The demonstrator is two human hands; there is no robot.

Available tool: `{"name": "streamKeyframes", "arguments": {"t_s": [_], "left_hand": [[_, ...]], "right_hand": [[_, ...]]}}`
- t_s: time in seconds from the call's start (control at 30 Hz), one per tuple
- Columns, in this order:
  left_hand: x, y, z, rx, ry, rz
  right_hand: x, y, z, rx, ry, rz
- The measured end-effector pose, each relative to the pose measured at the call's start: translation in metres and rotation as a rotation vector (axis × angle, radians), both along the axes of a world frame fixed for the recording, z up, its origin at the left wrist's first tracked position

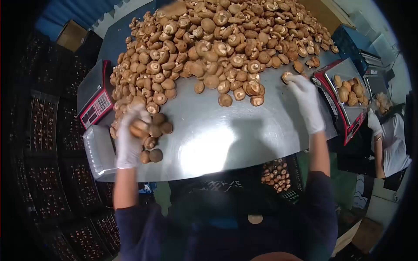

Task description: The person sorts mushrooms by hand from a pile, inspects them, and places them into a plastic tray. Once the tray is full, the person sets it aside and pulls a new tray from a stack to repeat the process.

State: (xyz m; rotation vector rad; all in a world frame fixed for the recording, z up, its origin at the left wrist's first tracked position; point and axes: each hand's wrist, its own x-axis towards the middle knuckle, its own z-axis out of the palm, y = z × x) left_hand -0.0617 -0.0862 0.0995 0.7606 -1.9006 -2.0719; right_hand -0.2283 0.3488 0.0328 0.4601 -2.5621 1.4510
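Observation:
My left hand [131,135], in a white glove and blurred by motion, is at the left side of the metal table. Its fingers are curled round a brown mushroom [139,128]. Beside it lie several darker mushrooms [159,123] in a small group. My right hand [303,96], gloved too, reaches to the right part of the table, its fingertips closed on a mushroom [286,77]. A large heap of mushrooms [211,48] covers the back of the table.
On the left stand a red scale [96,104] and a clear plastic box [101,150]. Another red scale [342,93] on the right carries a tray of mushrooms. A black crate [292,176] of mushrooms sits below the table edge. A co-worker's gloved hand [373,122] is at far right.

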Motion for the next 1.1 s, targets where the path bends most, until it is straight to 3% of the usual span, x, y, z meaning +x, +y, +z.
{"name": "streamKeyframes", "arguments": {"t_s": [0.03, 0.07, 0.1, 0.17, 0.23, 0.3, 0.33, 0.4, 0.43, 0.47, 0.5, 0.6, 0.63, 0.67, 0.7, 0.77, 0.83, 0.9, 0.93, 0.97, 1.0, 1.03, 1.07, 1.1], "left_hand": [[0.006, 0.003, -0.042, 0.379, 0.006, -0.225], [0.008, 0.027, -0.067, 0.621, -0.097, -0.155], [0.011, 0.051, -0.071, 0.672, -0.257, -0.152], [0.013, 0.052, -0.149, 1.319, -0.178, -0.452], [0.003, 0.076, -0.131, 1.127, -0.384, -0.331], [-0.005, 0.080, -0.135, 1.218, -0.304, -0.391], [-0.013, 0.080, -0.134, 1.203, -0.258, -0.430], [-0.026, 0.072, -0.133, 1.191, -0.212, -0.468], [-0.028, 0.068, -0.133, 1.196, -0.185, -0.433], [-0.032, 0.064, -0.132, 1.198, -0.157, -0.402], [-0.040, 0.061, -0.131, 1.198, -0.121, -0.378], [-0.053, 0.066, -0.126, 1.275, -0.073, -0.418], [-0.050, 0.067, -0.123, 1.303, -0.060, -0.425], [-0.050, 0.077, -0.119, 0.744, 0.039, -0.611], [-0.050, 0.081, -0.118, 0.741, 0.024, -0.607], [-0.062, 0.088, -0.116, 1.213, 0.000, -0.522], [-0.057, 0.094, -0.120, 1.233, 0.037, -0.503], [-0.042, 0.088, -0.117, 0.870, 0.125, -0.563], [-0.032, 0.065, -0.102, 0.461, 0.276, -0.688], [-0.021, 0.044, -0.082, 0.330, 0.146, -0.475], [-0.010, 0.026, -0.058, 0.215, 0.027, -0.271], [0.007, -0.001, -0.042, -0.178, -0.049, -0.137], [0.030, -0.040, -0.056, -0.960, 0.063, -0.077], [0.052, -0.079, -0.063, -1.179, -0.054, 0.146]], "right_hand": [[-0.002, -0.036, 0.001, 0.027, 0.014, 0.078], [-0.013, -0.063, -0.016, 0.039, 0.062, 0.128], [-0.022, -0.087, -0.020, 0.185, 0.157, 0.186], [-0.039, -0.131, -0.031, 0.555, 0.204, 0.178], [-0.053, -0.150, -0.053, 0.612, 0.302, 0.158], [-0.060, -0.161, -0.052, 0.745, 0.217, 0.229], [-0.050, -0.158, -0.041, 0.542, 0.385, 0.198], [-0.015, -0.138, -0.018, 0.377, 0.497, 0.142], [0.017, -0.123, 0.000, 0.328, 0.469, 0.150], [0.047, -0.101, 0.019, 0.531, 0.318, 0.242], [0.074, -0.071, 0.026, 0.446, 0.012, 0.460], [0.125, -0.029, 0.034, 0.579, -0.106, 0.676], [0.138, -0.033, 0.033, 0.658, -0.115, 0.518], [0.146, -0.039, 0.030, 0.731, -0.121, 0.357], [0.150, -0.054, 0.026, 0.722, -0.133, 0.360], [0.137, -0.099, 0.018, 0.256, -0.043, 0.171], [0.121, -0.149, 0.012, 0.196, 0.040, 0.159], [0.100, -0.184, -0.005, 0.187, 0.036, 0.314], [0.087, -0.206, -0.013, 0.185, 0.033, 0.455], [0.069, -0.228, -0.018, 0.168, 0.060, 0.499], [0.049, -0.244, -0.021, -0.159, -0.098, 0.473], [0.032, -0.256, -0.019, -0.477, -0.267, 0.423], [0.021, -0.260, 0.027, -0.531, -0.290, 0.337], [0.002, -0.262, 0.055, -0.688, -0.389, 0.324]]}}
